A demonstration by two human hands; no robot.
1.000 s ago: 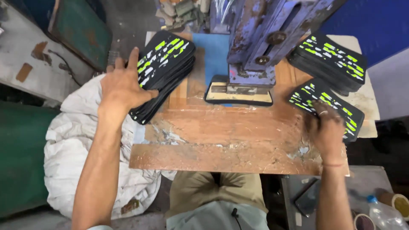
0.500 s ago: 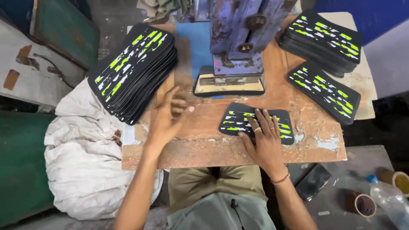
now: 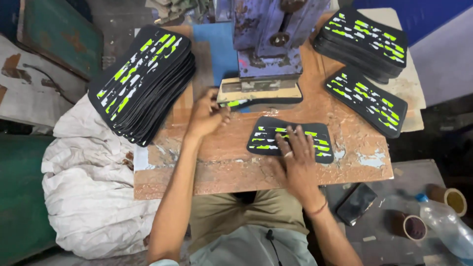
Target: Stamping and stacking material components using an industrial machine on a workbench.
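Observation:
My left hand (image 3: 207, 116) pinches the edge of a black padded piece with green stripes (image 3: 235, 103) that lies under the base of the blue press (image 3: 268, 44). My right hand (image 3: 295, 160) lies flat, fingers spread, on another black curved piece with green and white stripes (image 3: 268, 138) in the middle of the worn wooden table (image 3: 221, 162). A tall leaning stack of the same pieces (image 3: 143, 83) stands at the table's left end. A second stack (image 3: 362, 42) and a low pile (image 3: 367, 101) are at the right.
A crumpled white cloth (image 3: 93, 187) hangs left of the table. On the floor at the right lie a dark phone (image 3: 355, 203), two small cups (image 3: 414, 227) and a plastic bottle (image 3: 446, 226). A green panel (image 3: 54, 29) stands at the far left.
My left hand has left the left stack and gone to the press base. My right hand has slid a piece from the right pile to the table's middle and stays on it.

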